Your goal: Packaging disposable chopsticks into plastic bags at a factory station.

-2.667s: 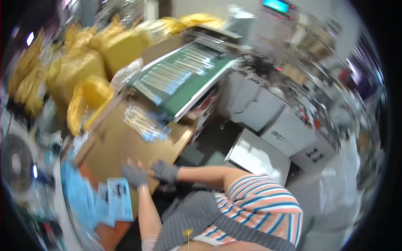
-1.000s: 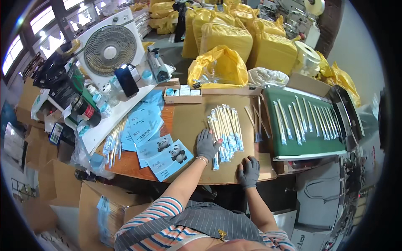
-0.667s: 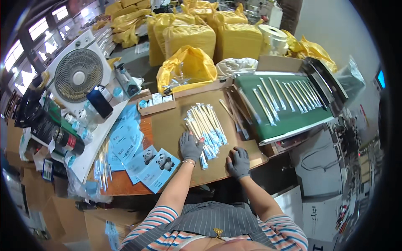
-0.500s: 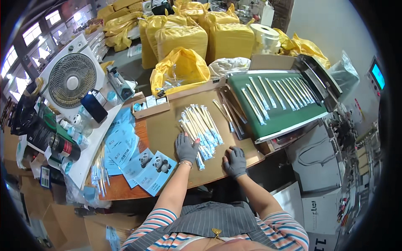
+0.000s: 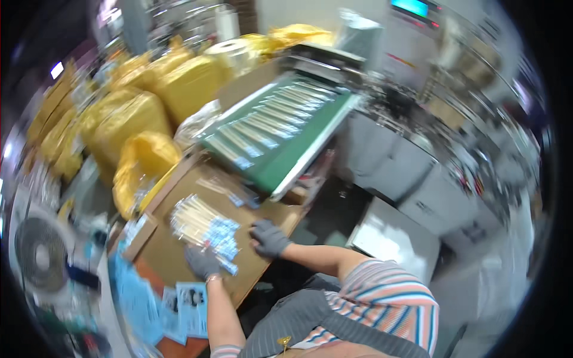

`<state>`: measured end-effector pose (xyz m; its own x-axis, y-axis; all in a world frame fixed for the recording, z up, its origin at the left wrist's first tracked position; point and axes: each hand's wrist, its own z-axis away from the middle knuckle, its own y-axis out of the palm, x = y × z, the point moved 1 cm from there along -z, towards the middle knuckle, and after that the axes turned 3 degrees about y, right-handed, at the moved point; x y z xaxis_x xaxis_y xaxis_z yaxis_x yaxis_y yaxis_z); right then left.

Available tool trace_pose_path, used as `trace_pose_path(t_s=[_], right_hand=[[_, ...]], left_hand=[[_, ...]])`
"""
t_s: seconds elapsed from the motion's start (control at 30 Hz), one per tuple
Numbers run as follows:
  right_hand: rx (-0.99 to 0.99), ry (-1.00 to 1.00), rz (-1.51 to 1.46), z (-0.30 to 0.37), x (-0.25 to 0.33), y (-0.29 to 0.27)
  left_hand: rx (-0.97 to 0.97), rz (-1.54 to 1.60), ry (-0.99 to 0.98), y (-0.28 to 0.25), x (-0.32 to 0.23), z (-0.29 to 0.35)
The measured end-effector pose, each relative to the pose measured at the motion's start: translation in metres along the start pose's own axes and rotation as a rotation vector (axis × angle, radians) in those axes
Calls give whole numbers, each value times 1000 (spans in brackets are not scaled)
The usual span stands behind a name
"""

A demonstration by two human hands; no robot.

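The picture is blurred by a head turn. A pile of wrapped chopsticks (image 5: 200, 224) with blue ends lies on a brown cardboard-covered table (image 5: 173, 253). My left hand (image 5: 202, 262), in a grey glove, rests flat at the near end of the pile. My right hand (image 5: 270, 237), also gloved, lies flat on the table just right of the pile, fingers spread. Neither hand holds anything. More wrapped chopsticks (image 5: 262, 122) lie in a row on a green conveyor belt (image 5: 286, 156) beyond the table.
Yellow sacks (image 5: 128, 119) crowd the far left. A white fan (image 5: 37, 253) stands at the left edge. Blue printed paper sleeves (image 5: 155, 304) lie near my left arm. Grey machine cabinets (image 5: 406, 179) stand on the right, below a control screen (image 5: 412, 7).
The view has swung sharply, so the table now sits lower left and the machine on the right. Both hands stay flat beside the chopstick pile.
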<state>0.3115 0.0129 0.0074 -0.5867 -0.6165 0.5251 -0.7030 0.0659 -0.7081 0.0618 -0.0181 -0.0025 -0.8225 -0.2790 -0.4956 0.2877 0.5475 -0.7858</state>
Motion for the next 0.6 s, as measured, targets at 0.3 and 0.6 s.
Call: trace_pose_path(t_s=[0.3, 0.6], right_hand=[[-47, 23, 30, 4, -2, -9], [-30, 38, 9, 2, 1, -4]], left_hand=[[-65, -31, 155, 14, -5, -4], [-60, -68, 151, 19, 12, -7]])
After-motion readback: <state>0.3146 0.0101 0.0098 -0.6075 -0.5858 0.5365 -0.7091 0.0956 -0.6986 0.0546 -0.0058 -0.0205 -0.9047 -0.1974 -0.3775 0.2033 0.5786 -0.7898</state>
